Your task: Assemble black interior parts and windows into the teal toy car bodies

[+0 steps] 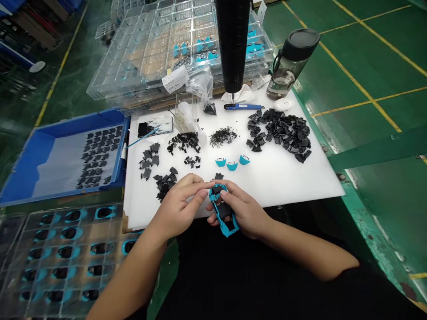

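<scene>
A blue frame with black parts inside is held over the front edge of the white board. My right hand wraps round its right side, with the thumb on the black part near its top. My left hand is at the upper left of the frame, its index finger reaching the top edge and its thumb close to the finger. Whether anything small is between them cannot be made out. Just behind the frame lies a dark flat part. Three small blue curved pieces lie farther back.
The white board bears piles of black parts, tiny black pieces and a blue pen-like tool. A black electric driver hangs above. Behind stand clear trays and a bottle; at left, a blue bin.
</scene>
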A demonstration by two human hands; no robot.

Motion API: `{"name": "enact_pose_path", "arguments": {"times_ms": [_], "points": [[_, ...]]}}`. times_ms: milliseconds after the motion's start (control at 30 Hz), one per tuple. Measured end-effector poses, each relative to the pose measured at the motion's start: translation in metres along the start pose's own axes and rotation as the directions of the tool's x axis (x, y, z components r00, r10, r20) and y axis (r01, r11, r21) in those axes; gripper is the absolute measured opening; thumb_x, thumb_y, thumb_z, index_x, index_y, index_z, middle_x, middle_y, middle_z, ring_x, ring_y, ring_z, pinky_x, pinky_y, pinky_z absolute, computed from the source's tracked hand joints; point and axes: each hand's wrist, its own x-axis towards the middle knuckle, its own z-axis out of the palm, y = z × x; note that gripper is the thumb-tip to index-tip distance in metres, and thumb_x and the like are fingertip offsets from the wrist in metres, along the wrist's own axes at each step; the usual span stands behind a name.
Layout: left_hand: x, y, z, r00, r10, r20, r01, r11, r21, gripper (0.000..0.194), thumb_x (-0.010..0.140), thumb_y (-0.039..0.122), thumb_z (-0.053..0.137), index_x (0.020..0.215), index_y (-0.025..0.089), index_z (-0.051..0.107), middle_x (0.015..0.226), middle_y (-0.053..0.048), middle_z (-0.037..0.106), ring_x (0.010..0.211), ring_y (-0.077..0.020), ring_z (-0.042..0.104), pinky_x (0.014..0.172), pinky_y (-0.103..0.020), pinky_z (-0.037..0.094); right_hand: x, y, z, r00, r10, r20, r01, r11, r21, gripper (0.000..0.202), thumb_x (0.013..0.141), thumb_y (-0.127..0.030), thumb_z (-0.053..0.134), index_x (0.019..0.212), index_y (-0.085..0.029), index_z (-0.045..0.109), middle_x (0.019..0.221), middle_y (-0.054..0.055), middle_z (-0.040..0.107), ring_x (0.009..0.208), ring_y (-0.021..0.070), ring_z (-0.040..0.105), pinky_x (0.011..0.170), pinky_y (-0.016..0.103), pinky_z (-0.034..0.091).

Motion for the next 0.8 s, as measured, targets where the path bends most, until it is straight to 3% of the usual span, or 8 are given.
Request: {"name": "enact_pose_path", "arguments": {"times_ms": [167,233,333,400,500,600,733,800], "points": [[0.002,0.000,-0.005,0.998,0.069,0.016,-0.069,0.997,0.021,0.031,0.099,0.034,0.051,0.122,0.027,0.070,0.101,-0.008,0.062,0.097,-0.0193,0.062,0.084,-0.033,0.052,-0.001,-0.003,0.002,0.999,-0.006,-0.033,0.002,0.995,-0.098,0.032,0.099,-0.044,0.054,0.123,-0.024,0.054,0.084,0.001,0.068,0.067,0.0162,0.073,0.058,0.026,0.058],[0.007,-0.005,-0.014,0.992,0.015,-0.121,-0.007,0.998,0.068,0.029,0.097,0.038,0.054,0.115,0.023,0.071,0.103,-0.009,0.066,0.095,-0.0200,0.063,0.082,-0.034,0.053,-0.002,-0.004,0.000,0.997,-0.014,-0.070,0.007,0.996,-0.093,0.033,0.098,-0.046,0.055,0.124,-0.026,0.054,0.090,0.002,0.067,0.070,0.0164,0.073,0.058,0.027,0.059],[0.026,-0.016,-0.025,0.908,-0.117,-0.402,0.186,0.973,0.136,0.031,0.092,0.045,0.060,0.109,0.020,0.067,0.100,-0.008,0.071,0.082,-0.0187,0.065,0.072,-0.033,0.053,-0.002,-0.007,-0.006,0.990,-0.060,-0.131,0.050,0.995,-0.083,0.031,0.095,-0.048,0.058,0.119,-0.027,0.056,0.099,0.003,0.065,0.077,0.0177,0.072,0.059,0.029,0.060],[0.047,-0.022,-0.026,0.873,-0.120,-0.472,0.246,0.945,0.217,0.037,0.087,0.046,0.064,0.113,0.020,0.062,0.105,-0.009,0.072,0.080,-0.0195,0.065,0.069,-0.033,0.053,-0.001,-0.009,-0.010,0.983,-0.097,-0.156,0.084,0.993,-0.084,0.031,0.094,-0.049,0.060,0.114,-0.026,0.057,0.099,0.003,0.065,0.079,0.0181,0.072,0.057,0.029,0.060],[0.087,-0.026,-0.020,0.890,-0.051,-0.453,0.228,0.910,0.346,0.045,0.081,0.039,0.070,0.119,0.019,0.057,0.115,-0.012,0.071,0.091,-0.0247,0.066,0.079,-0.040,0.053,-0.001,-0.011,-0.013,0.977,-0.126,-0.173,0.112,0.990,-0.088,0.032,0.093,-0.051,0.061,0.113,-0.026,0.056,0.098,0.002,0.064,0.073,0.0162,0.070,0.056,0.028,0.058],[0.117,-0.027,-0.012,0.912,-0.010,-0.409,0.178,0.910,0.374,0.038,0.081,0.034,0.071,0.112,0.015,0.061,0.108,-0.014,0.073,0.097,-0.0284,0.067,0.086,-0.046,0.052,0.000,-0.011,-0.014,0.975,-0.130,-0.181,0.112,0.988,-0.107,0.032,0.093,-0.051,0.061,0.112,-0.026,0.055,0.098,0.002,0.065,0.070,0.0156,0.069,0.059,0.031,0.059],[0.119,-0.027,-0.014,0.917,0.029,-0.398,0.101,0.948,0.301,0.034,0.089,0.038,0.062,0.116,0.016,0.061,0.105,-0.011,0.072,0.098,-0.0242,0.067,0.087,-0.042,0.054,0.003,-0.009,-0.014,0.977,-0.103,-0.188,0.087,0.992,-0.094,0.028,0.094,-0.049,0.059,0.109,-0.026,0.056,0.093,0.001,0.066,0.067,0.0142,0.068,0.064,0.033,0.060],[0.107,-0.027,-0.019,0.905,0.051,-0.423,0.010,0.990,0.142,0.038,0.095,0.042,0.054,0.125,0.019,0.058,0.107,-0.010,0.070,0.095,-0.0211,0.069,0.083,-0.038,0.057,0.005,-0.009,-0.014,0.975,-0.097,-0.198,0.081,0.993,-0.087,0.025,0.094,-0.047,0.059,0.106,-0.025,0.057,0.090,0.000,0.066,0.067,0.0137,0.068,0.068,0.034,0.060]]}}
